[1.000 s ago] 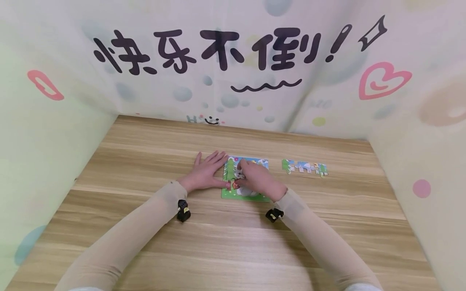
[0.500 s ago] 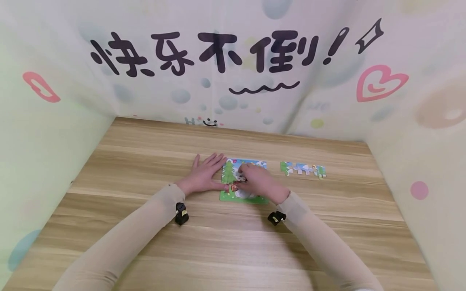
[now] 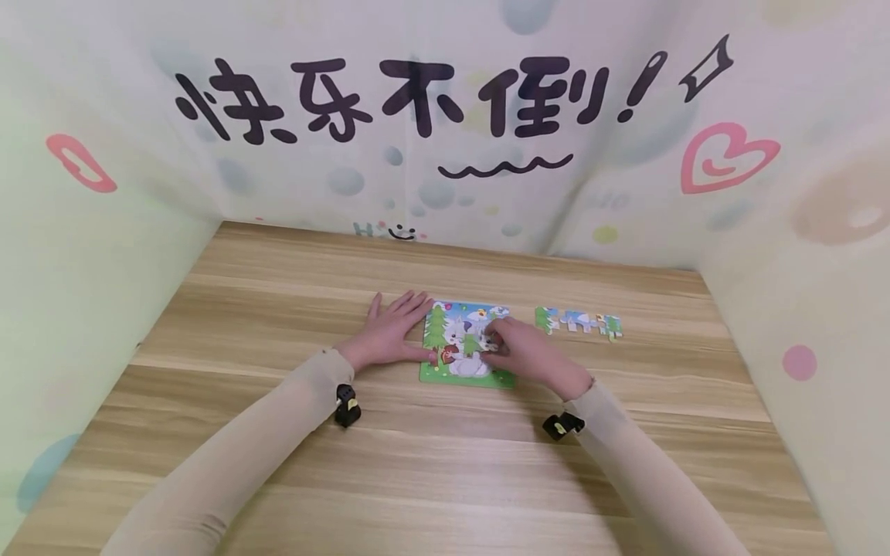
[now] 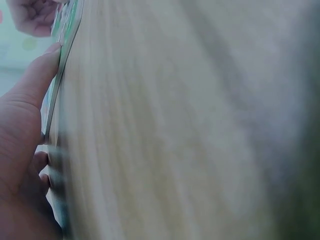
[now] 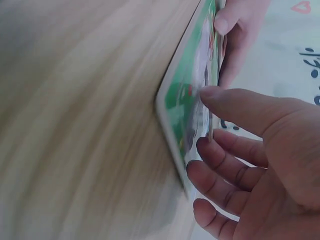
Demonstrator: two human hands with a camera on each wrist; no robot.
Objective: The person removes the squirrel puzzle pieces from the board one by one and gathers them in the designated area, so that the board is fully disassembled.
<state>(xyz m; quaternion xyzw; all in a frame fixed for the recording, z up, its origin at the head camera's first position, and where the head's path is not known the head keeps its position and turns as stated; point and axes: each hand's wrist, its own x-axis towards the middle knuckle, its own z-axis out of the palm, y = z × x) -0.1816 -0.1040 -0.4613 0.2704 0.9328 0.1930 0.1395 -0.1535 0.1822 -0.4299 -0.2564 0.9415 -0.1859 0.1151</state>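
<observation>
While the flat left hand [image 3: 389, 333] braces the puzzle board's [image 3: 464, 374] edge, the right hand [image 3: 518, 349] pinches a piece [image 3: 490, 341].

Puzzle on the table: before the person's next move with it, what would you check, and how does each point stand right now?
1. Puzzle board lies flat on the table: ok.
2. Left hand steadies the board, flat on the table with the thumb at the board's left edge: ok.
3. Right hand has a grip on a piece: fingers are curled over the board's right part, but the piece itself is hidden: cannot tell.
4. Board fully filled: the hand covers part of it: cannot tell.
5. Spare pieces lie in a row to the right of the board, apart from it, likely within easy reach: ok.
</observation>
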